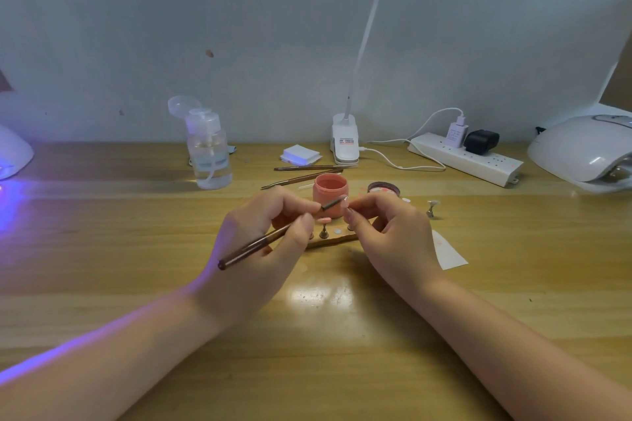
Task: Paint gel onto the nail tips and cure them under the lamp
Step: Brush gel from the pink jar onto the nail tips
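My left hand (270,232) grips a brown gel brush (260,243), its bristle end pointing right at a small pink nail tip (344,202). My right hand (393,232) pinches that nail tip between thumb and fingers, just in front of an open pink gel jar (329,193). Below the hands lies a wooden stand (337,240) with small pegs; one peg carries a pink tip (324,220). The jar's lid (383,189) lies to the right. A white curing lamp (581,154) sits at the far right, and another lamp (13,150) glows purple at the far left.
A clear pump bottle (208,154) stands at the back left. Two spare brushes (307,173) lie behind the jar, near white pads (300,154) and a clip lamp base (344,143). A power strip (465,159) lies at the back right. A lone peg holder (432,208) and white paper (448,251) lie right.
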A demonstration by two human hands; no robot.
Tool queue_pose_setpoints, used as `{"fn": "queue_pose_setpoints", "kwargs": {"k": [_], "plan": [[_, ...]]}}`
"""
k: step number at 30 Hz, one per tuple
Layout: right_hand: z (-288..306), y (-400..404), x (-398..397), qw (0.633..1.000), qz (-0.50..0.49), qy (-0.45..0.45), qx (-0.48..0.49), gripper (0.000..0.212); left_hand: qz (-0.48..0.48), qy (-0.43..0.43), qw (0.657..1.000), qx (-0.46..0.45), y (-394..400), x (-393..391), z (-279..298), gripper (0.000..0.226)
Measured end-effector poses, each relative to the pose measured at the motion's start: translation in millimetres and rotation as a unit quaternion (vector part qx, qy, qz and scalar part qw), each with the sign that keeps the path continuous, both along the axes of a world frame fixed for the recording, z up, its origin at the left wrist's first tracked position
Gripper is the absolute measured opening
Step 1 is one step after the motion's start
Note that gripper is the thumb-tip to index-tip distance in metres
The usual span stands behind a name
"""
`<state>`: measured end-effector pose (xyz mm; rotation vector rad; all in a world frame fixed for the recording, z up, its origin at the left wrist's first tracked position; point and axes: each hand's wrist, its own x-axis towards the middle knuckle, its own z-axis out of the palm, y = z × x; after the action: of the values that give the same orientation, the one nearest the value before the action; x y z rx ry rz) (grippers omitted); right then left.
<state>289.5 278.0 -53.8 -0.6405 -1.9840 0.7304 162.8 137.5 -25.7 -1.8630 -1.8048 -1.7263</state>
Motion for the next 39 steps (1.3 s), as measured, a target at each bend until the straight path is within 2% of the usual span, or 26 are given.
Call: {"fn": "queue_pose_setpoints", "kwargs": {"k": [2, 5, 8, 11, 14, 17, 23, 27, 32, 35, 39], "plan": [[-0.2, 0.3, -0.4, 1.000, 0.000, -0.001, 0.001, 0.004, 0.007, -0.005, 1.000, -0.010, 2.8, 0.7, -0.2, 0.015], [0.0, 0.0, -0.9, 1.000, 0.001, -0.003, -0.002, 0.005, -0.002, -0.002, 1.000, -0.028, 2.5, -0.7, -2.9, 0.011], [0.0, 0.1, -1.2, 1.000, 0.003, -0.001, -0.007, 0.005, -0.013, -0.023, 1.000, 0.002, -0.2, -0.4, -1.2, 0.016], [0.2, 0.3, -1.3, 1.000, 0.007, 0.001, -0.009, 0.004, -0.017, -0.047, 0.999, 0.008, 2.2, 1.9, 0.1, 0.006], [0.2, -0.1, -0.7, 1.000, 0.009, 0.003, -0.010, 0.005, -0.018, -0.052, 0.998, -0.011, 2.5, 1.2, -2.4, 0.007], [0.7, -0.2, -0.8, 1.000, 0.010, 0.006, -0.013, 0.006, -0.027, -0.079, 0.996, 0.010, 1.3, 0.8, -2.5, 0.018], [0.6, -0.1, -0.3, 1.000, 0.024, 0.007, -0.016, 0.008, -0.045, -0.130, 0.990, -0.001, 4.6, 2.4, -3.8, 0.011], [0.6, -0.8, -0.7, 0.999, 0.027, 0.013, -0.022, 0.008, -0.054, -0.153, 0.986, 0.025, 3.3, 0.3, -4.7, 0.010], [0.3, -0.7, -0.9, 0.999, 0.028, 0.013, -0.021, 0.006, -0.054, -0.149, 0.987, 0.000, 4.9, 1.8, -5.7, 0.012], [0.9, -1.2, -0.4, 0.999, 0.025, 0.013, -0.023, 0.004, -0.053, -0.136, 0.989, 0.018, 3.1, 2.5, -4.8, 0.019], [0.5, -1.1, -0.2, 0.999, 0.024, 0.008, -0.022, 0.005, -0.038, -0.149, 0.988, 0.012, 6.2, 3.4, -4.5, 0.007]]}}
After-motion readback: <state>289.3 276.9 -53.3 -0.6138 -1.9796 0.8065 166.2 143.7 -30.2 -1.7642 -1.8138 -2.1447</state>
